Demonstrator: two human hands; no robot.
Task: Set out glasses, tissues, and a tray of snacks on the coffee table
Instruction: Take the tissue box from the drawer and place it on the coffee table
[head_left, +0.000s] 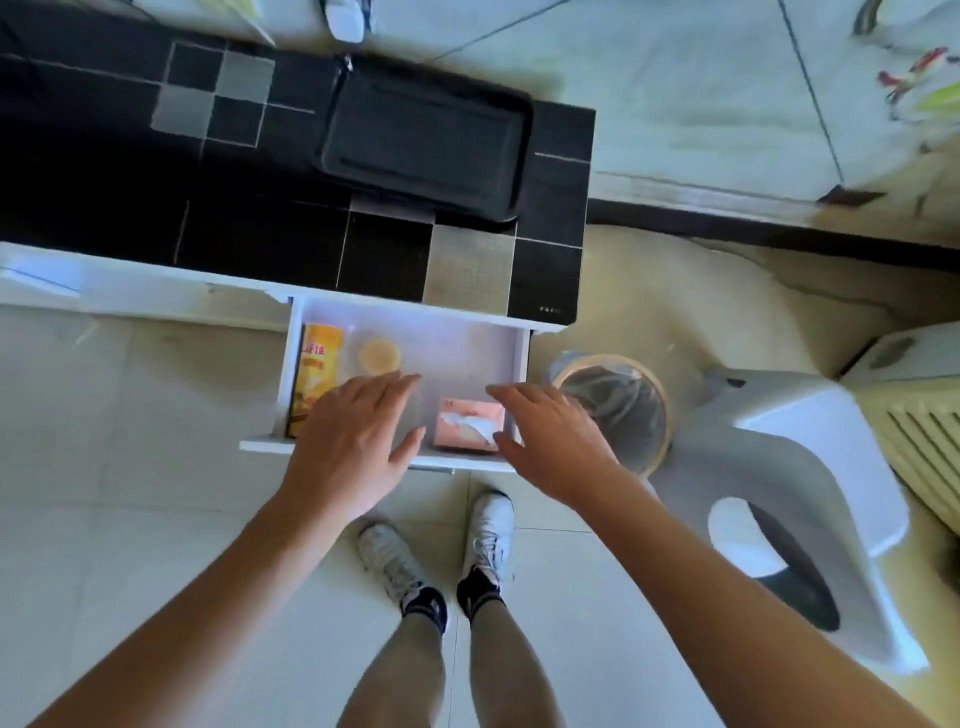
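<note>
Between both hands' fingers, tissue pack, inside drawer

Black rectangular plastic tray lies flat on the black-tiled coffee table, beyond its open white drawer. In the drawer: pink tissue pack front right, yellow snack canister along the left wall.

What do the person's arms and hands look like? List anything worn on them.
Both the left hand and right hand are bare: no gloves, rings, watch or bracelets visible. Both forearms are bare too, with no sleeves showing up to the frame's edge.
</note>
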